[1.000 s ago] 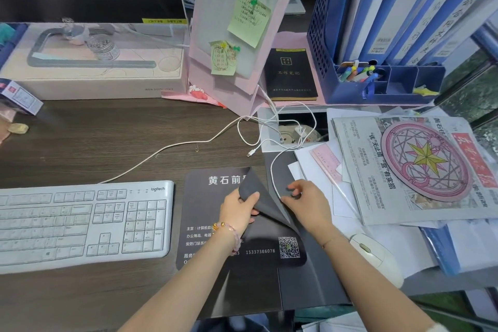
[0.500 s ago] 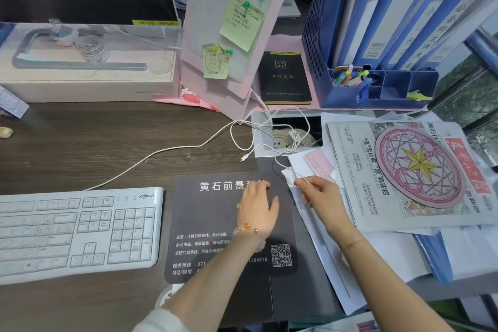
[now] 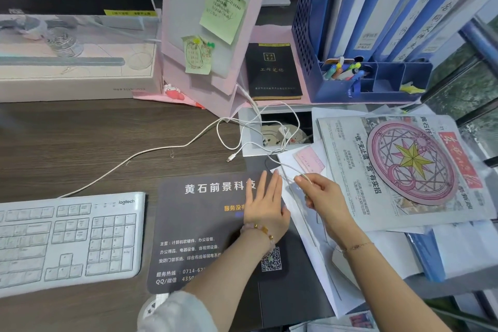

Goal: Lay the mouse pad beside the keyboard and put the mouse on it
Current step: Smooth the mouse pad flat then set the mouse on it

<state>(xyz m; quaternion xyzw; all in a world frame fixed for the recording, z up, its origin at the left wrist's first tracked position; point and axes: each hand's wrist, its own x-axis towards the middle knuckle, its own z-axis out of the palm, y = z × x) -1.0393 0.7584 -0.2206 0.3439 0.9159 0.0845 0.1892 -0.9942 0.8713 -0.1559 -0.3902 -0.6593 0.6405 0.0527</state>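
Observation:
The dark grey mouse pad (image 3: 199, 224) with white print lies flat on the desk, just right of the white keyboard (image 3: 67, 237). My left hand (image 3: 265, 210) rests flat on the pad's right part, fingers straight and holding nothing. Off the pad's right edge, my right hand (image 3: 323, 197) pinches a thin white mouse cable (image 3: 280, 164) over loose papers. The mouse (image 3: 340, 264) is mostly hidden under my right forearm; only a pale rounded part shows.
A newspaper with a round pink pad (image 3: 412, 162) lies at the right. A blue file holder (image 3: 377, 83) and a black notebook (image 3: 273, 70) stand behind. A white charging cable (image 3: 161, 151) crosses the desk. A long white box (image 3: 80, 83) sits at the back left.
The pad's lifted corner has been laid down and the pad now lies flat. My left hand has spread flat on it. My right hand has left the pad and pinched the cable.

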